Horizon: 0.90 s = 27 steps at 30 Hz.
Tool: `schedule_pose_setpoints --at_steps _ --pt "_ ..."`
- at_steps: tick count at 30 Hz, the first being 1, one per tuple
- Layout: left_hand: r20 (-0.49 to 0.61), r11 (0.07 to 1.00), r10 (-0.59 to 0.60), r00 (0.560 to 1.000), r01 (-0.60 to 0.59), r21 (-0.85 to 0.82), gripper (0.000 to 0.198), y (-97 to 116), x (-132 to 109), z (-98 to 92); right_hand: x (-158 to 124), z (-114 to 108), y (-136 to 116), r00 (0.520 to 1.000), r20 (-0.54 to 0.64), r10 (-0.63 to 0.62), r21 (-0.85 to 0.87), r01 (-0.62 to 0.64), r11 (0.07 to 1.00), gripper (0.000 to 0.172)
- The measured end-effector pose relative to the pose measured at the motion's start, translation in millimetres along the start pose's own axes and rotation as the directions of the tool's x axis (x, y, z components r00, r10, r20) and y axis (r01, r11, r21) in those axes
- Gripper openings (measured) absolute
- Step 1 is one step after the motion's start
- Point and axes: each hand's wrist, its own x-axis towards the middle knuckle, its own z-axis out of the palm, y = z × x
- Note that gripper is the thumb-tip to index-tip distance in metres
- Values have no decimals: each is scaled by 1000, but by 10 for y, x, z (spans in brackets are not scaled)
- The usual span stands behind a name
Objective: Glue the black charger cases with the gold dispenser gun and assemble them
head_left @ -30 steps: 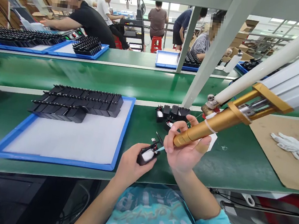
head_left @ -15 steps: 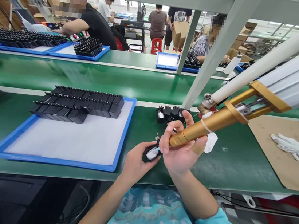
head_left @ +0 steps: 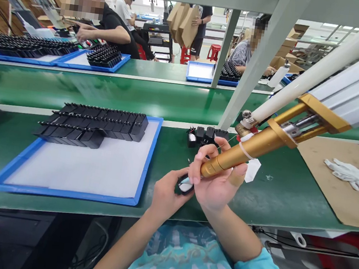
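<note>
My left hand (head_left: 165, 193) is closed around a small black plug adapter case (head_left: 185, 187), its open side facing up with a pale inside showing. My right hand (head_left: 209, 190) is wrapped around the lower end of a gold dispensing gun (head_left: 242, 155) that slants down from the upper right. The gun's lower end points at the case; its tip is mostly hidden by my right fingers. Just beyond my hands, several more black adapter cases (head_left: 200, 133) lie on the green bench.
A blue-rimmed tray (head_left: 149, 161) on the left holds rows of black adapters (head_left: 115, 121). White gloves (head_left: 352, 175) lie on brown cardboard (head_left: 320, 170) at right. A slanted grey post (head_left: 251, 64) stands behind the gun. Co-workers sit across the bench.
My left hand and the adapter case have shifted slightly right, closer under my right hand. The gun has moved slightly left. Behind, a person carrying cardboard has moved left.
</note>
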Motion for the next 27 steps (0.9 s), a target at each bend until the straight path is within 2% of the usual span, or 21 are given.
schedule_pose_setpoints --at_steps 3,7,10,13,15,17,21,22,24,27 --pt "19 1000 5 1000 -5 13 30 -10 10 -13 10 -13 6 1000 -18 -5 26 5 1000 50" --pt "102 990 -122 987 114 78 27 -210 -10 -40 44 -88 10 999 -41 -14 24 15 1000 54" --pt "200 966 -258 945 248 74 26 -408 -56 -104 79 -190 -4 998 -54 -22 -11 22 1000 53" --pt "311 933 -344 886 361 4 39 -518 -60 -190 115 -307 -28 998 -51 -45 -26 44 999 52" --pt "350 922 -343 872 384 -54 51 -540 -16 -223 136 -376 -43 997 -44 -58 -29 56 998 51" --pt "372 911 -327 869 395 -120 56 -544 52 -216 152 -426 -55 997 -39 -61 -27 60 998 52" --pt "459 856 -303 835 450 -255 41 -541 146 -108 165 -483 -65 998 -37 -50 -4 49 999 55" --pt "448 848 -306 840 455 -273 35 -542 146 -76 165 -492 -63 998 -38 -49 4 49 999 55" --pt "345 871 -313 885 412 -267 27 -546 122 -26 166 -509 -58 998 -44 -49 17 49 999 53" --pt "161 961 -234 959 253 -109 22 -546 67 -19 167 -534 -45 997 -54 -51 20 52 998 49"
